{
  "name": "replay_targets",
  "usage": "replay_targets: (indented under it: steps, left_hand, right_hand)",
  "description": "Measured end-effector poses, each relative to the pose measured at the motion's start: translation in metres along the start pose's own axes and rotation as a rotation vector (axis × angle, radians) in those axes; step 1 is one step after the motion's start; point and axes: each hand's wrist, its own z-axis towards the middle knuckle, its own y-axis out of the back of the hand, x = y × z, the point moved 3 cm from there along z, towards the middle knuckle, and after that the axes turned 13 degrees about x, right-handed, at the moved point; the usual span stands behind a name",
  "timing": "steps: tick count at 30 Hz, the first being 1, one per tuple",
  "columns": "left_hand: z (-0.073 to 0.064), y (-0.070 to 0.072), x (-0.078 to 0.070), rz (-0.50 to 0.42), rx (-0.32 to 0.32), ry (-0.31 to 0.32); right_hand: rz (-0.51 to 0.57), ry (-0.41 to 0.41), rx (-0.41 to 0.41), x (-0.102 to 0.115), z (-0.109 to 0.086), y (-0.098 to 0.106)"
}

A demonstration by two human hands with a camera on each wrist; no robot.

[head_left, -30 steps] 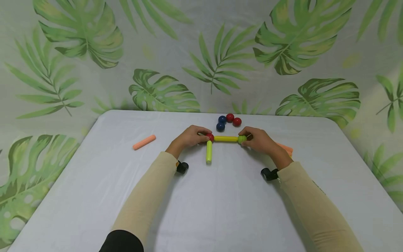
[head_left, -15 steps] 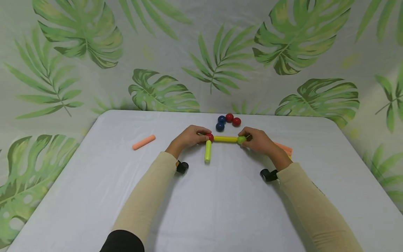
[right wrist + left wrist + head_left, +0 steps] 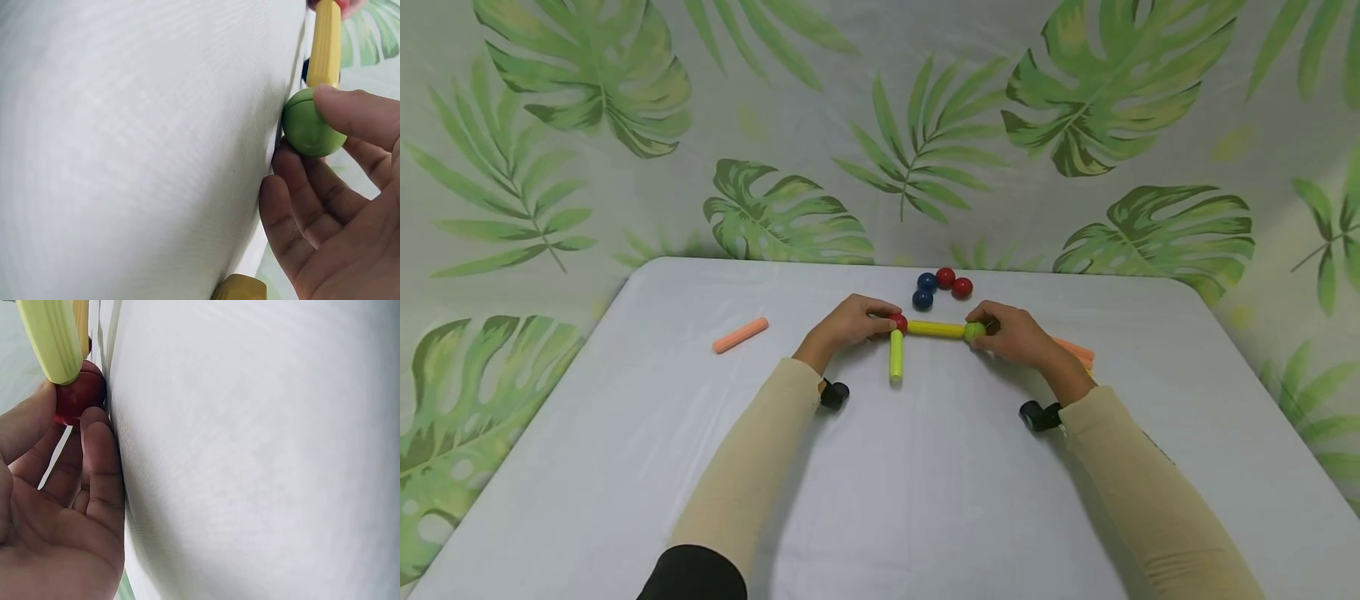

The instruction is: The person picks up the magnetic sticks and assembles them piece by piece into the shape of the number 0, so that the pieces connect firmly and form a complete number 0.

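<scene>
My left hand [image 3: 854, 321] pinches a red ball [image 3: 81, 397] between thumb and fingers, low at the white tabletop. From that ball a lime-green rod [image 3: 897, 357] points toward me, and a yellow rod [image 3: 936, 330] runs off to the right. At the yellow rod's other end is a green ball [image 3: 312, 125], gripped by the thumb and fingers of my right hand [image 3: 1011, 333]. Rods and balls together form an L-shape. The right wrist view shows the yellow rod's end right at the green ball.
Behind the hands sit two blue balls [image 3: 922, 299] and two red balls [image 3: 962, 288]. One orange rod [image 3: 741, 335] lies to the left. More orange rods [image 3: 1077, 350] lie partly hidden behind my right wrist, with a yellow rod end [image 3: 240, 289] near them. A leaf-patterned cloth hangs behind the table.
Both hands keep their hold on the two balls. The lime-green rod's near end swings slightly left, then back; otherwise the scene barely shifts.
</scene>
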Motion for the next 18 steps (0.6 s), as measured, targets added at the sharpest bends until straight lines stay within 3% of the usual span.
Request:
replay_targets:
  steps: [5,12,18]
  left_hand:
    - [0.002,0.002,0.002,-0.005,-0.002,-0.006]
    - [0.003,0.002,0.005,-0.014,0.000,0.001]
    - [0.005,0.001,0.005,-0.017,0.006,-0.013]
  right_hand:
    - [-0.012,0.010,-0.011,0.001,0.003,0.001]
    - [-0.076,0.138,-0.163,0.022,0.016,0.003]
    - [-0.185,0.069,-0.153,0.047,0.041,-0.001]
